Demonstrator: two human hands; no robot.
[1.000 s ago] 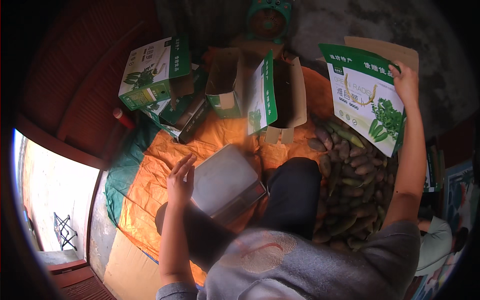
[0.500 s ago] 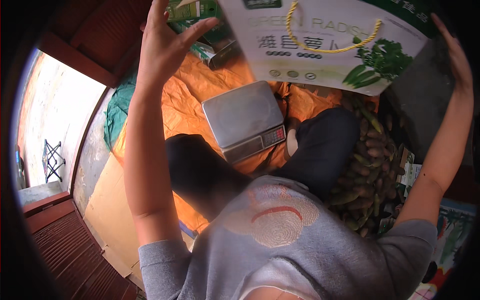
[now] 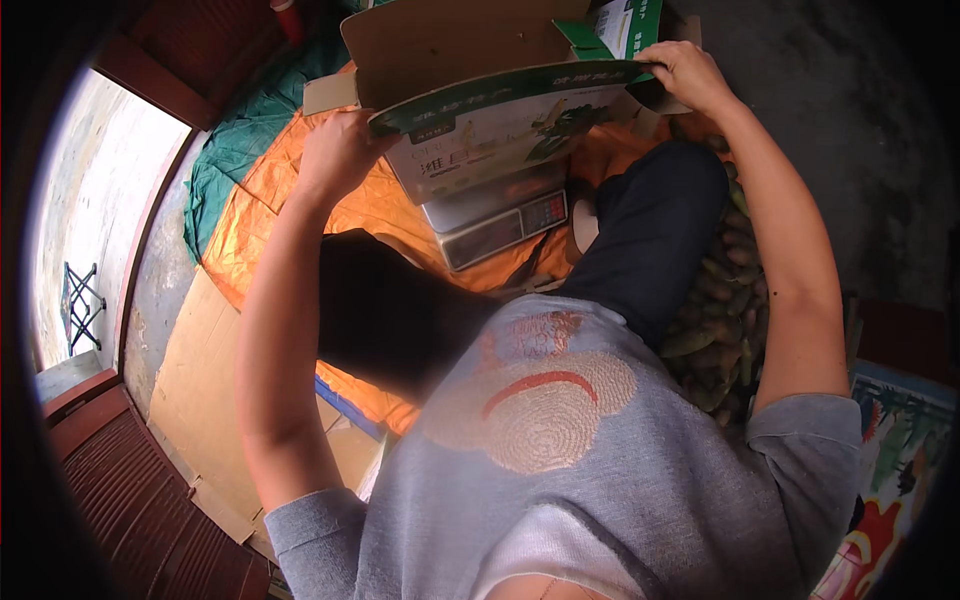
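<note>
A white and green printed cardboard carton stands upright, its top open and its flaps spread, over the far part of a silver digital scale. My left hand is closed on the carton's near left corner. At the other end of the same edge, my right hand pinches the near right corner. The carton's plain brown inside shows behind the rim. Most of the scale's plate is hidden by the carton; its keypad faces me. Whether the carton rests on the plate or just above it, I cannot tell.
Long green and brownish vegetables are heaped right of my crossed legs. An orange sheet lies under the scale, with a green sheet beyond. Flattened cardboard lies at left. A green and white box piece is behind the carton.
The carton has come down and left onto or over the scale, and its open top now shows. My spread hands have lowered, moved closer together and closed on its corners.
</note>
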